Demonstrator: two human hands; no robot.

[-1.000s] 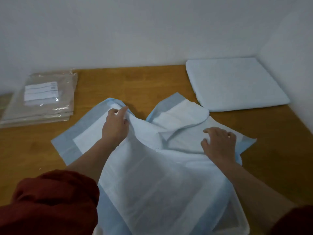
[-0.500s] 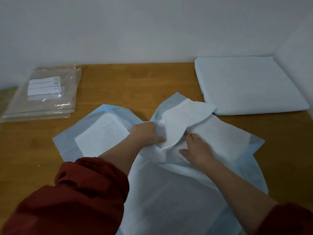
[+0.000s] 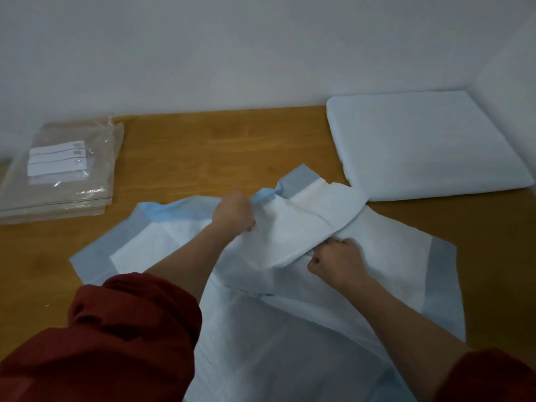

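A blue-bordered underpad (image 3: 290, 329) lies half opened on the counter (image 3: 203, 146), just in front and to the left of the stack of folded pads (image 3: 420, 143). A loose white flap (image 3: 304, 224) rises from it, its long axis slanting toward the stack's near left corner (the tip seems to touch it, though I cannot be sure). The left hand (image 3: 233, 211), the one farther from the stack, has its fingers curled tight on the bunched blue edge at the flap's far side. The right hand (image 3: 338, 261), nearer the stack, has its fingers clamped on the flap's near edge. The flap lies between the two, so spreading it probably means drawing the hands apart along that slant.
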